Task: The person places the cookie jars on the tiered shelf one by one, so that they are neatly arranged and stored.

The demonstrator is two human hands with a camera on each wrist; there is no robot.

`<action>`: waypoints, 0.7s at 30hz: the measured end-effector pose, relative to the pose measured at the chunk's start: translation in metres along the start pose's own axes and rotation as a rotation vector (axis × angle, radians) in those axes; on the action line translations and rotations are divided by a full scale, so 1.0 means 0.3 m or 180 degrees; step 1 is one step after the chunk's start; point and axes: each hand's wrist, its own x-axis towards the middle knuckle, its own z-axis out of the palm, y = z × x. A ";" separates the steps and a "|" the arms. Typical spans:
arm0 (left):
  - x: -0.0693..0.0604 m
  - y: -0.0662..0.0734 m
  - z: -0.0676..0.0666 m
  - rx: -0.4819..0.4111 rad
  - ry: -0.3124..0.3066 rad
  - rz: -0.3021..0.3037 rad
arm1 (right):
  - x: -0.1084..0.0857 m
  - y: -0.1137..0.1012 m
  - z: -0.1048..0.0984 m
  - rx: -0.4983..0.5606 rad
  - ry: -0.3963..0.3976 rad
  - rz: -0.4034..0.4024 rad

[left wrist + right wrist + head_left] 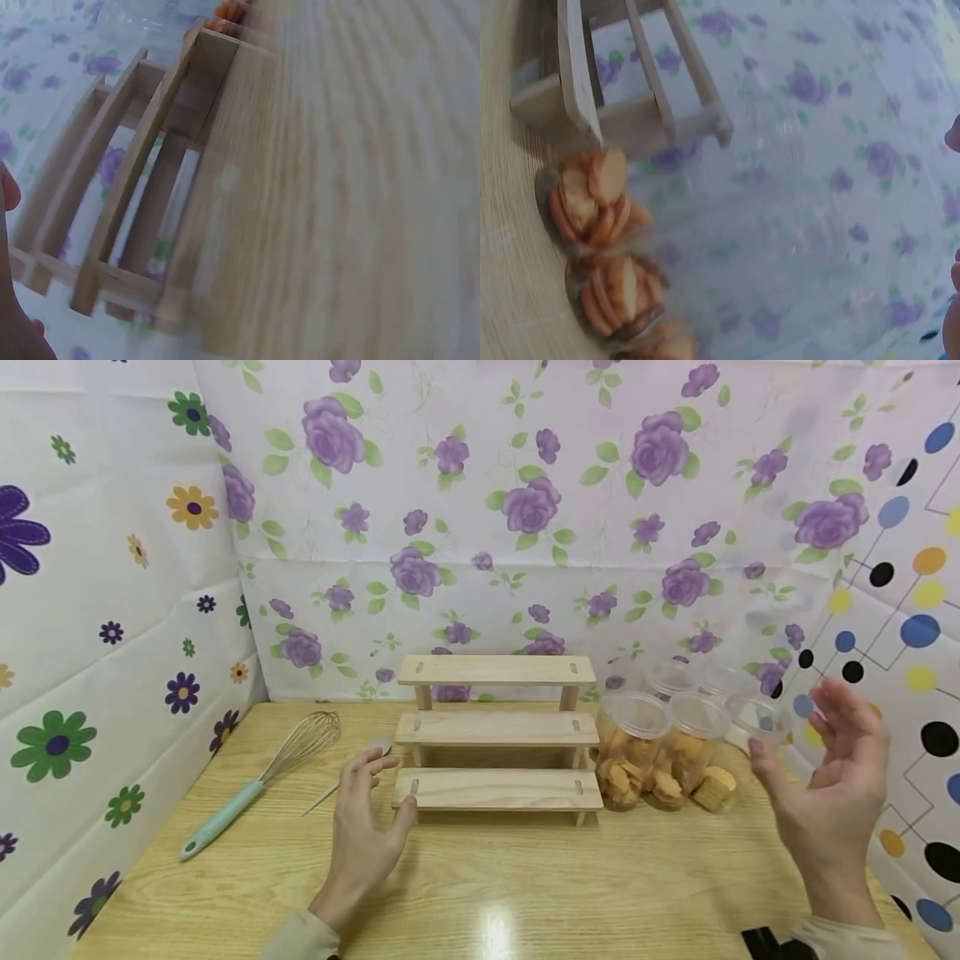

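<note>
Rack of pale, grained wood stands toward the back of the desk: three stepped shelves, straight edges, gaps beneath. Clear jars, at least five, crowd just beside its right end; three in front hold food, browned pieces in two, yellow ridged ones in the third. The widest room lies before the lowest shelf, between the hands. One whisk and one spoon lie left. Left hand hovers by the lowest shelf's left end, right hand near the jars; both have loosely spread fingers, gripping nothing.
</note>
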 end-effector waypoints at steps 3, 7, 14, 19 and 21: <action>-0.001 -0.037 0.002 -0.0046 -0.0031 -0.0109 | 0.006 0.099 -0.056 0.0148 0.0105 0.0159; 0.001 -0.068 -0.004 -0.0118 -0.0080 -0.0307 | -0.014 0.198 -0.091 0.0492 0.0170 0.0498; 0.001 -0.105 -0.007 -0.0499 -0.0378 -0.0799 | -0.063 0.303 -0.132 0.0456 0.0064 0.1260; 0.000 -0.118 -0.005 -0.0620 -0.0478 -0.0965 | -0.099 0.358 -0.156 0.0285 -0.0080 0.1674; 0.001 -0.117 -0.004 -0.0595 -0.0489 -0.0987 | -0.117 0.383 -0.162 0.0272 -0.0172 0.1770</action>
